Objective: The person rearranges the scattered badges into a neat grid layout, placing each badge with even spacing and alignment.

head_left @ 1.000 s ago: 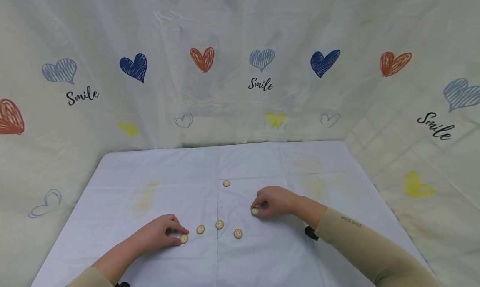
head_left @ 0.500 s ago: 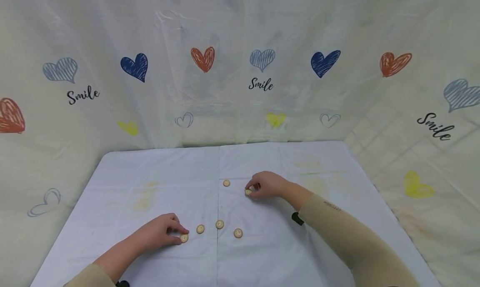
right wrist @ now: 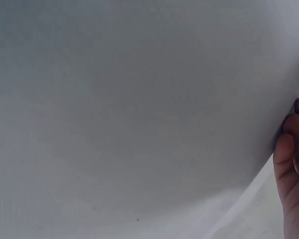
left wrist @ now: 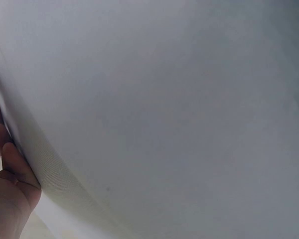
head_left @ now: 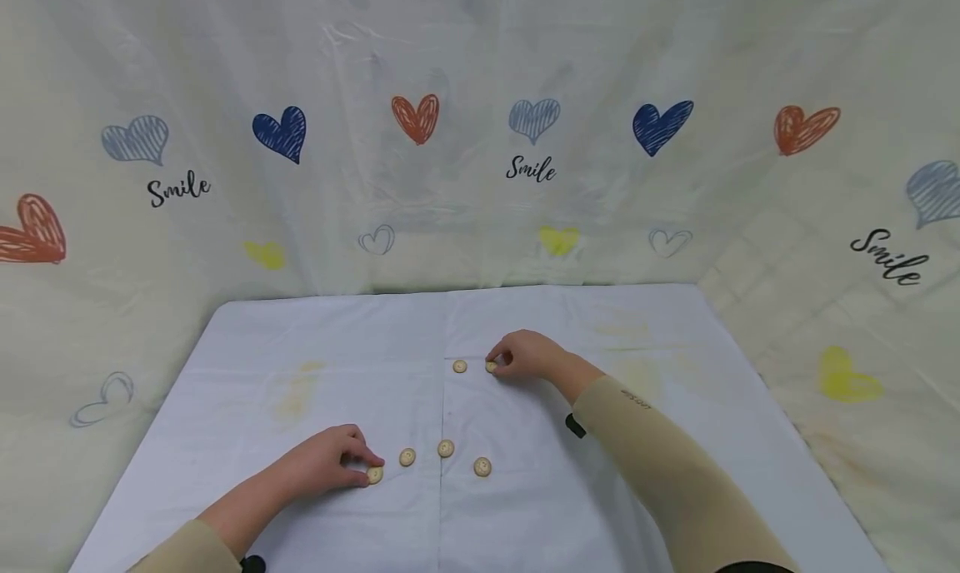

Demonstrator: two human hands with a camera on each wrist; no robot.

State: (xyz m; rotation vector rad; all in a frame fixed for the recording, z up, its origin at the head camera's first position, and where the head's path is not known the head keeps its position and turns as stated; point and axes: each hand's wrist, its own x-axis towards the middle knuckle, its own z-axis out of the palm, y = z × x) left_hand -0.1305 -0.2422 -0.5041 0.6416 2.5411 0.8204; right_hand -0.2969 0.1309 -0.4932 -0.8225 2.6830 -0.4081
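In the head view my left hand [head_left: 326, 463] pinches a small round wooden piece [head_left: 375, 475] between thumb and fingers at the near left of the cloth. Farther back, my right hand [head_left: 531, 358] pinches another piece of the same kind [head_left: 491, 366]. Just left of it lies a single wooden disc [head_left: 460, 366]. Three more form a loose row right of my left hand: a left one [head_left: 407, 456], a middle one [head_left: 446, 448] and a right one [head_left: 482, 466]. Their tops bear small dark marks, too small to read. Both wrist views show only part of each hand's fingers.
A white cloth [head_left: 360, 365] with a crease down its middle and yellowish stains covers the table. Behind and to the sides hangs a pale sheet [head_left: 480, 206] printed with hearts and the word "Smile".
My right hand has moved away from me and slightly left with its wooden piece, ending beside the far disc. My left hand stays put; the head view has shifted slightly.
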